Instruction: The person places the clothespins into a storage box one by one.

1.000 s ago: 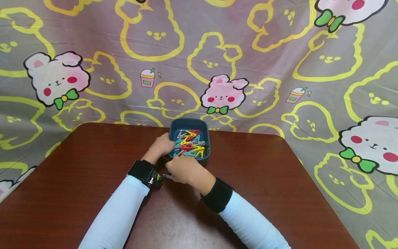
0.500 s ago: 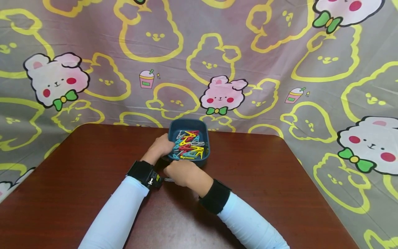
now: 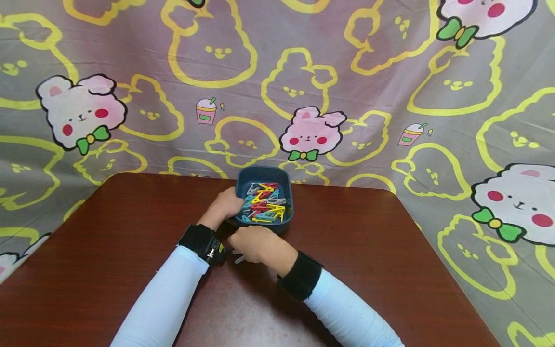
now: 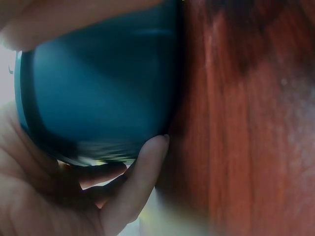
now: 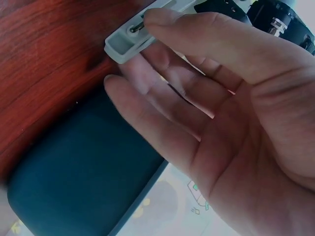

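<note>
A dark blue plastic bin (image 3: 289, 193) stands at the far middle of the table, holding a jumble of red, yellow, blue and grey clothespins (image 3: 262, 205). My left hand (image 3: 227, 201) grips the bin's left side, thumb over the rim; the left wrist view shows its fingers (image 4: 142, 177) curled against the wall. Just in front of the bin, my right hand (image 3: 256, 243) pinches a grey clothespin (image 5: 123, 46) between thumb and fingers. In the head view the two legs of that clothespin poke out left of the hand. Its rest is hidden by the hand.
The brown wooden table (image 3: 368, 250) runs back to a cartoon-print cloth (image 3: 243, 91) hanging close behind the bin. A black wrist camera (image 3: 217, 250) on the left arm sits just left of the right hand.
My right hand has drawn back slightly from the bin's front wall, and the grey clothespin has turned so its legs show spread. The left hand keeps its hold on the bin.
</note>
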Motion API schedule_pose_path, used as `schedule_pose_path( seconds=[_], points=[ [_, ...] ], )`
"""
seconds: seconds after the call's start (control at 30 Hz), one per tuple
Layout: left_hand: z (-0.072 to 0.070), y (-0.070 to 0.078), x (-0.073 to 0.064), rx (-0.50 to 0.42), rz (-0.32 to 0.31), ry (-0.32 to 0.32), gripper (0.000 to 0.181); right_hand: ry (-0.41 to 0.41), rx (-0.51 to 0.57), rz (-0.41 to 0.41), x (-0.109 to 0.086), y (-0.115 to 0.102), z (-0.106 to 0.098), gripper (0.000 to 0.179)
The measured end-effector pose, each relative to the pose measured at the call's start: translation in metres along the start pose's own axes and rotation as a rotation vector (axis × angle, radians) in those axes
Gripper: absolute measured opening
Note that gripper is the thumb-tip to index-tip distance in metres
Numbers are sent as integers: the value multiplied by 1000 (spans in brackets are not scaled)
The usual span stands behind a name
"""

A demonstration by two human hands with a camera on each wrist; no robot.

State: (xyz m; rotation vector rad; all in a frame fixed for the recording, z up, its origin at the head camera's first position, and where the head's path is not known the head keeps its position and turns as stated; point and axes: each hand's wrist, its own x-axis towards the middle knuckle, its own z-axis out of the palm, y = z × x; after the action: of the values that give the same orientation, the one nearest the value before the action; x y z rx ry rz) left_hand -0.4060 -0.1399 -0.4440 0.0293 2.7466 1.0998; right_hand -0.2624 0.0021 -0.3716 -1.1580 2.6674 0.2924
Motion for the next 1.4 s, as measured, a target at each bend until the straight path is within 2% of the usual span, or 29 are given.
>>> schedule_pose_path(
  seconds=[0.13,0.23,0.27,0.37,0.43,0.5,0.7,0.83,0.93,0.97,1.07,1.13,1.17,1.2,1.23,1.37,1.4],
  points=[
    [-4,4,-7,-20,-1,-10,49,-17,-1,-3,2,-1,0,21],
    [4,-13,19,-8,5,-4,51,-36,28,6,3,-1,-2,32],
    [3,-14,20,-5,6,-3,51,-42,33,8,2,-1,-2,34],
    [-5,4,-6,-19,-4,-15,50,-55,41,8,0,0,-4,36],
    [-12,17,-26,-42,-14,-24,48,-64,43,-2,-1,1,-5,31],
    [-15,25,-40,-61,-16,-28,46,-74,52,-14,-3,3,-6,27],
    [-16,30,-49,-68,-12,-28,41,-99,94,-34,-6,6,-11,20],
    [-17,29,-48,-75,-18,-35,41,-103,133,-35,-8,9,-14,21],
    [-17,26,-41,-75,-31,-51,44,-85,205,-47,-12,15,-19,24],
    [-16,24,-36,-66,-34,-54,45,-74,235,-54,-13,18,-21,25],
    [-8,7,-8,-26,-35,-36,50,-22,323,-78,-17,30,-29,26],
    [-3,-2,7,1,-36,-20,52,43,366,-87,-21,39,-34,26],
    [-3,-3,9,4,-38,-26,52,85,377,-89,-22,44,-36,25],
    [-3,-2,8,-2,-38,-30,51,131,377,-88,-24,49,-38,25],
    [-5,2,2,-5,-34,-41,51,180,380,-80,-25,55,-39,26],
    [-17,23,-33,-67,-28,-74,45,361,380,3,-32,75,-43,29],
    [-18,25,-36,-76,-23,-70,45,392,385,34,-34,79,-43,30]
  ],
)
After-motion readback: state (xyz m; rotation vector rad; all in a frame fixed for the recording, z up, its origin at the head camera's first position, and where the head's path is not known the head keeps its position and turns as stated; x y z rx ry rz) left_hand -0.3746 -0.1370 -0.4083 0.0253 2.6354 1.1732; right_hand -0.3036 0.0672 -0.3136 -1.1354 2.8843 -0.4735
